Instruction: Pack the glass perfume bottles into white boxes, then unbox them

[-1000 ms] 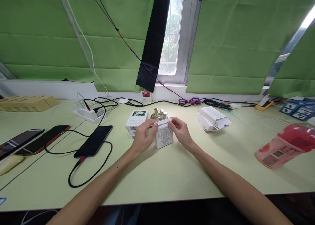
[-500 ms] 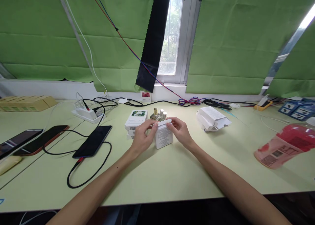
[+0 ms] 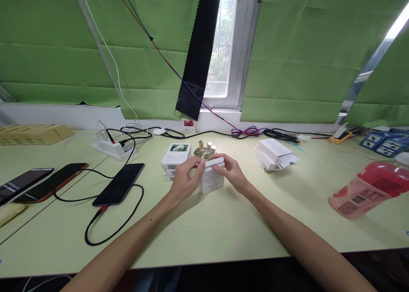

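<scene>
A small white carton (image 3: 211, 182) with fine print on its front stands upright on the pale green table (image 3: 211, 232). My left hand (image 3: 184, 180) grips its left side. My right hand (image 3: 232, 173) pinches the carton's white top flap (image 3: 214, 161), fingers curled over it. Right behind the carton stand three small bottles with gold and silver caps (image 3: 206, 149). To the left lies a stack of flat white boxes (image 3: 175, 156) with a flower picture on top.
A black phone (image 3: 119, 183) on a looping black cable, two more phones (image 3: 38, 184), and a white power strip (image 3: 111, 148) lie at left. Loose white cartons (image 3: 275, 153) lie at right, a pink bottle (image 3: 370, 189) lies on its side at far right.
My right fingers have moved down over the top flap, pressing it lower onto the carton. The left hand keeps its grip on the carton's side.
</scene>
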`<state>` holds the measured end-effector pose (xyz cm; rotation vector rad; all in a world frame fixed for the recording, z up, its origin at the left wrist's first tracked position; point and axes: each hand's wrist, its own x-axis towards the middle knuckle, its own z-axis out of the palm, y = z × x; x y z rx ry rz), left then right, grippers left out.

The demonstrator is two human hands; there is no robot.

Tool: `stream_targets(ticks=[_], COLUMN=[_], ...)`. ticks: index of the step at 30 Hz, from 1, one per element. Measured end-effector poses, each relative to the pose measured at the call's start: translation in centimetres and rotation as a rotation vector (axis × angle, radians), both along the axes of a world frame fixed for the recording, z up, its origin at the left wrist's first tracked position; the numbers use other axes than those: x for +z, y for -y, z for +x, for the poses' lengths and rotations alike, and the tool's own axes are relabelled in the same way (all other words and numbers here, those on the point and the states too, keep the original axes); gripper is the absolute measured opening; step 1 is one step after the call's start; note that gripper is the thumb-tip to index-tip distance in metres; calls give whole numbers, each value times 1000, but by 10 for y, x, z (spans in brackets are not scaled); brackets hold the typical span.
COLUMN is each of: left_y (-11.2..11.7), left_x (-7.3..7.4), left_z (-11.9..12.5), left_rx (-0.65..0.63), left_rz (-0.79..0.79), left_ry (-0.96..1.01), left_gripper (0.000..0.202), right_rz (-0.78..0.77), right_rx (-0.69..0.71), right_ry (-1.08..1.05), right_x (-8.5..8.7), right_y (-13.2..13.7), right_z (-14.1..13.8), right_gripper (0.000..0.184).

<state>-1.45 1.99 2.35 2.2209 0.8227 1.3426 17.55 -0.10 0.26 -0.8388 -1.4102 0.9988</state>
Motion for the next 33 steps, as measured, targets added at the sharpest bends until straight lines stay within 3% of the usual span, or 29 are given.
stream_targets(ticks=[22, 33], left_y=[1, 1], left_x=[2, 3], left_z=[-1, -2], left_rx=[-53, -74], left_rz=[143, 190], left_ry=[-49, -58], left_gripper=[20, 17], right_rz=[-269, -374], right_rx=[69, 187], right_ry=[-243, -535], right_x=[4, 4], right_y=[-3, -5], right_z=[-6, 5], right_gripper=[19, 20])
